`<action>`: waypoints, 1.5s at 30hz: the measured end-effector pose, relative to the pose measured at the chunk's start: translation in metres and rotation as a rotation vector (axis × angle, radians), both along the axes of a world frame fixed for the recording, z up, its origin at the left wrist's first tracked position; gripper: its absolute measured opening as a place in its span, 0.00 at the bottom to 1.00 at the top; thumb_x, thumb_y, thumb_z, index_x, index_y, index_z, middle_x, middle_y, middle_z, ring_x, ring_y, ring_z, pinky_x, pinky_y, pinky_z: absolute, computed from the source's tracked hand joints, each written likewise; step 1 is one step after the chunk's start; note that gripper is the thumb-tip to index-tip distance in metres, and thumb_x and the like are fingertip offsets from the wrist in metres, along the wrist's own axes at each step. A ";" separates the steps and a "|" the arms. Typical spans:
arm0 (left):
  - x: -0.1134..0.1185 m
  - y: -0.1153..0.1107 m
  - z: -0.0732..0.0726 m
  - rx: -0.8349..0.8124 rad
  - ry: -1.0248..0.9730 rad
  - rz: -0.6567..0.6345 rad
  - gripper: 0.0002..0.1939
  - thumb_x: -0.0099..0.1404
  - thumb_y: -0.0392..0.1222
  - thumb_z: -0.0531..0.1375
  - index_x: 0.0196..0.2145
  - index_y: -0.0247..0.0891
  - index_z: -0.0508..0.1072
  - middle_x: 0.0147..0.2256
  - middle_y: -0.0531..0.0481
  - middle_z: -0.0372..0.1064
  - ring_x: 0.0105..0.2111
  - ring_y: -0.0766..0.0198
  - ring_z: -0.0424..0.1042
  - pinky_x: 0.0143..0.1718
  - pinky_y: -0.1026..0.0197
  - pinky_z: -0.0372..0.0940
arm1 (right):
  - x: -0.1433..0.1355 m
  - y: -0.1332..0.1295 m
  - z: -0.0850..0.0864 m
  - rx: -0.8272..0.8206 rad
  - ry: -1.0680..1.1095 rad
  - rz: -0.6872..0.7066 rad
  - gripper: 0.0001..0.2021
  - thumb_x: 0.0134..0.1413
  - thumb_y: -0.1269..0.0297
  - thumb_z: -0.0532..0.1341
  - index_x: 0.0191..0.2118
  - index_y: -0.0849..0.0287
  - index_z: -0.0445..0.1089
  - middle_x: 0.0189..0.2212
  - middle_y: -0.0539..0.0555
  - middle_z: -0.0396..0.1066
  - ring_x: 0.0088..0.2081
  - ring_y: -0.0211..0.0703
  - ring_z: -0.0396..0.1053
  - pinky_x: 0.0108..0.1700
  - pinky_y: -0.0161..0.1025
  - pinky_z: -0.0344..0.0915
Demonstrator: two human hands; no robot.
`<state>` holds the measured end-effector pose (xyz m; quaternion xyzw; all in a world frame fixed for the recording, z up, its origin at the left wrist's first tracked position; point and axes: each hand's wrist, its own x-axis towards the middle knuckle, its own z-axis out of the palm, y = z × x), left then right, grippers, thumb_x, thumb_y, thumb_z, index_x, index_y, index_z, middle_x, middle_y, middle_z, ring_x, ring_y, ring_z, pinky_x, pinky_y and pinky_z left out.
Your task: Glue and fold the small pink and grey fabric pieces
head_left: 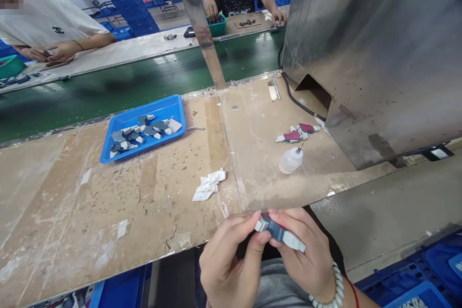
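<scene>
Between both hands, just past the table's front edge, is a small grey, white and dark red plastic part (277, 232). My left hand (231, 255) pinches its light grey end between thumb and fingers. Around the darker middle and the long white end, my right hand (306, 250) is closed; a beaded bracelet is on that wrist. Ahead on the table stands a squeeze bottle (290, 160) with a thin metal tip. Behind it lie red, grey and white plastic parts (298, 133). A crumpled white cloth (209, 185) rests left of the bottle.
A blue tray (144, 153) holds several grey and white parts. A metal housing (375, 57) with a black cable rises at right. A metal post (202, 24) stands before the green conveyor belt (144, 74). Across it sit two people, one beside a green basket (218, 27).
</scene>
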<state>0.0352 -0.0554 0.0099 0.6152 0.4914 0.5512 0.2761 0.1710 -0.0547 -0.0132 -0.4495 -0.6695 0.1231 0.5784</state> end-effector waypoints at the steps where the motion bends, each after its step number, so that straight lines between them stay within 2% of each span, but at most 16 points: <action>1: 0.000 0.000 -0.001 0.006 0.011 -0.009 0.24 0.61 0.25 0.67 0.47 0.53 0.80 0.36 0.55 0.79 0.35 0.63 0.77 0.37 0.63 0.72 | -0.001 0.000 0.000 -0.002 0.010 -0.012 0.09 0.68 0.67 0.59 0.51 0.58 0.71 0.36 0.56 0.78 0.38 0.40 0.80 0.43 0.31 0.78; 5: 0.000 -0.001 -0.001 0.006 0.026 -0.037 0.24 0.61 0.25 0.67 0.48 0.53 0.80 0.36 0.54 0.79 0.35 0.63 0.77 0.37 0.63 0.72 | -0.003 -0.004 0.000 0.002 0.020 -0.045 0.09 0.68 0.66 0.59 0.51 0.58 0.71 0.35 0.57 0.78 0.36 0.42 0.80 0.39 0.33 0.80; 10: -0.004 0.000 -0.002 -0.087 -0.023 -0.060 0.18 0.62 0.30 0.67 0.46 0.49 0.82 0.35 0.51 0.78 0.33 0.63 0.77 0.34 0.66 0.72 | -0.003 -0.006 -0.010 0.023 -0.011 -0.043 0.13 0.67 0.69 0.61 0.55 0.57 0.70 0.36 0.57 0.78 0.38 0.44 0.80 0.40 0.36 0.80; 13: -0.014 0.012 -0.002 -0.110 0.024 -0.114 0.16 0.63 0.31 0.67 0.45 0.49 0.82 0.37 0.51 0.80 0.36 0.62 0.78 0.36 0.66 0.73 | 0.002 -0.002 -0.017 -0.003 -0.060 0.039 0.17 0.65 0.73 0.61 0.57 0.57 0.69 0.40 0.59 0.78 0.42 0.45 0.80 0.42 0.38 0.80; 16: -0.029 0.034 -0.002 -0.033 0.157 -0.158 0.13 0.65 0.31 0.65 0.44 0.47 0.82 0.41 0.50 0.81 0.41 0.60 0.79 0.44 0.64 0.72 | 0.016 0.002 -0.022 -0.036 -0.135 0.128 0.17 0.64 0.78 0.60 0.55 0.56 0.71 0.44 0.59 0.77 0.46 0.46 0.77 0.47 0.42 0.79; 18: -0.036 0.049 -0.002 -0.017 0.238 -0.182 0.11 0.66 0.32 0.64 0.43 0.44 0.81 0.42 0.48 0.81 0.44 0.58 0.79 0.49 0.62 0.71 | 0.030 0.005 -0.025 -0.049 -0.090 0.046 0.16 0.62 0.79 0.60 0.51 0.56 0.73 0.43 0.58 0.75 0.46 0.45 0.75 0.47 0.41 0.76; 20: -0.040 0.059 -0.003 -0.070 0.293 -0.235 0.09 0.68 0.34 0.62 0.43 0.43 0.80 0.42 0.47 0.80 0.45 0.57 0.79 0.49 0.61 0.70 | 0.045 0.009 -0.027 -0.102 0.033 -0.153 0.13 0.62 0.76 0.62 0.49 0.55 0.73 0.43 0.57 0.73 0.45 0.45 0.74 0.47 0.43 0.74; 22: -0.040 0.063 -0.005 -0.137 0.315 -0.275 0.09 0.70 0.37 0.61 0.44 0.43 0.80 0.43 0.46 0.80 0.44 0.57 0.78 0.47 0.60 0.70 | 0.056 0.017 -0.027 -0.228 0.132 -0.312 0.13 0.62 0.68 0.65 0.52 0.54 0.71 0.46 0.58 0.71 0.44 0.47 0.72 0.49 0.48 0.72; 23: -0.038 0.064 -0.005 -0.161 0.318 -0.279 0.08 0.70 0.38 0.62 0.45 0.44 0.79 0.45 0.46 0.79 0.45 0.56 0.78 0.47 0.60 0.70 | 0.060 0.022 -0.025 -0.304 0.157 -0.343 0.16 0.62 0.63 0.66 0.54 0.54 0.69 0.48 0.58 0.70 0.45 0.48 0.72 0.51 0.51 0.71; 27: -0.032 0.059 -0.007 -0.176 0.299 -0.164 0.11 0.60 0.44 0.71 0.41 0.45 0.81 0.45 0.44 0.77 0.45 0.53 0.76 0.43 0.59 0.70 | 0.056 0.049 -0.013 -0.472 0.171 -0.212 0.30 0.57 0.52 0.69 0.62 0.51 0.61 0.59 0.60 0.65 0.54 0.54 0.68 0.58 0.58 0.67; 30: -0.029 0.056 -0.008 -0.114 0.329 -0.154 0.09 0.63 0.40 0.69 0.42 0.44 0.80 0.41 0.46 0.79 0.41 0.56 0.77 0.42 0.61 0.71 | 0.044 0.066 -0.007 -0.506 0.132 -0.122 0.36 0.54 0.52 0.70 0.65 0.51 0.56 0.61 0.61 0.64 0.60 0.57 0.65 0.62 0.58 0.64; 32: -0.029 0.054 -0.011 -0.029 0.421 -0.163 0.12 0.66 0.37 0.66 0.48 0.44 0.78 0.42 0.48 0.80 0.42 0.59 0.79 0.45 0.63 0.71 | 0.039 0.072 -0.006 -0.544 0.096 -0.098 0.34 0.57 0.54 0.68 0.65 0.52 0.55 0.57 0.60 0.69 0.58 0.57 0.68 0.60 0.58 0.66; 35: -0.030 0.051 -0.021 0.109 0.559 -0.059 0.12 0.70 0.37 0.62 0.51 0.43 0.74 0.43 0.49 0.80 0.41 0.61 0.80 0.43 0.64 0.73 | 0.039 0.073 -0.008 -0.634 0.067 -0.075 0.28 0.62 0.58 0.62 0.64 0.49 0.54 0.53 0.57 0.73 0.51 0.54 0.74 0.54 0.55 0.70; 39: -0.029 0.049 -0.034 0.161 0.584 0.086 0.13 0.74 0.41 0.58 0.54 0.39 0.70 0.45 0.45 0.79 0.42 0.57 0.80 0.43 0.58 0.75 | 0.045 0.068 -0.011 -0.708 0.081 0.011 0.21 0.65 0.57 0.60 0.60 0.45 0.55 0.62 0.54 0.67 0.61 0.52 0.68 0.59 0.54 0.67; 41: -0.028 0.049 -0.037 0.181 0.592 0.116 0.11 0.74 0.40 0.58 0.52 0.37 0.70 0.45 0.44 0.80 0.42 0.58 0.81 0.43 0.59 0.74 | 0.047 0.065 -0.013 -0.705 0.147 0.025 0.19 0.63 0.54 0.63 0.54 0.46 0.57 0.62 0.54 0.68 0.61 0.51 0.67 0.60 0.53 0.66; 45: -0.027 0.052 -0.036 0.260 0.614 0.128 0.05 0.74 0.38 0.59 0.46 0.38 0.73 0.43 0.46 0.80 0.40 0.60 0.81 0.40 0.62 0.73 | 0.044 0.058 -0.010 -0.735 0.357 0.008 0.23 0.55 0.50 0.70 0.48 0.49 0.59 0.54 0.53 0.75 0.53 0.50 0.73 0.55 0.48 0.68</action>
